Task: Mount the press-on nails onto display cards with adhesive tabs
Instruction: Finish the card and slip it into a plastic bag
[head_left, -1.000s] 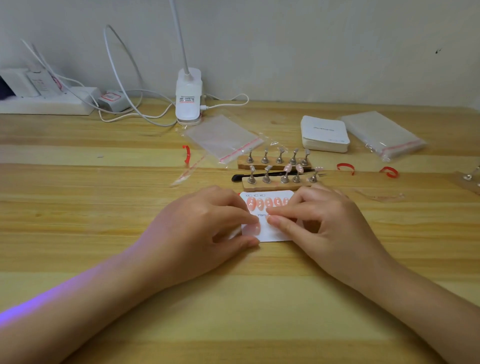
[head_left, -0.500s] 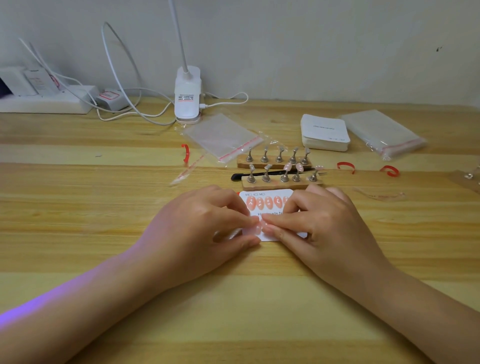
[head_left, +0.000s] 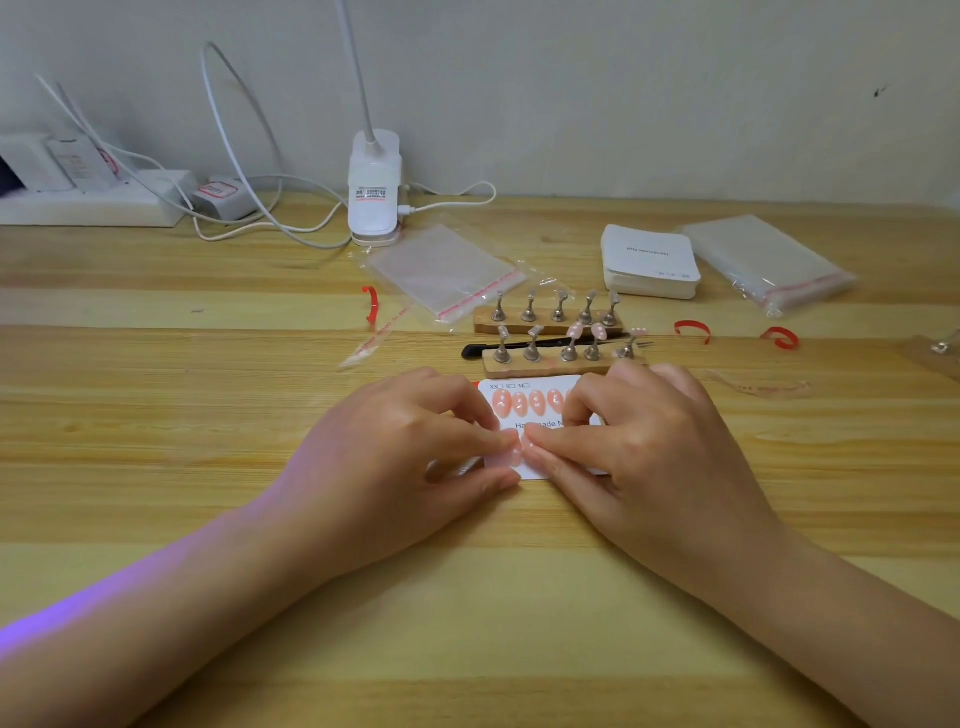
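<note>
Press-on nails (head_left: 527, 402), four visible in a peach-pink row, sit along the far edge of a white display card (head_left: 540, 470) lying flat on a wooden table (head_left: 156, 415). The card is the landmark for everything else.

Both hands rest on the card's near half. The left hand (head_left: 410, 452) has its fingers curled, with thumb and forefinger closed on a small pale, translucent piece (head_left: 506, 457) at the card's near-left corner; whether it is a nail or an adhesive tab cannot be told. The right hand (head_left: 660, 447) is also curled, its forefinger tip meeting the left fingertips at that same piece and its other fingers bent over the card's right side, hiding it. How firmly the right hand has hold of the piece cannot be told.

Just beyond the card stand two wooden strips of metal nail holders (head_left: 561, 353), the nearer strip carrying three pale pink nails (head_left: 597, 330). Black tweezers (head_left: 519, 345) lie between the strips. Farther beyond and to the right sit a stack of white cards (head_left: 649, 262) and a pack of clear bags (head_left: 763, 262). Beyond and to the left lies a clear resealable bag (head_left: 447, 270), with a white lamp base (head_left: 374, 192) behind it by the wall.
</note>
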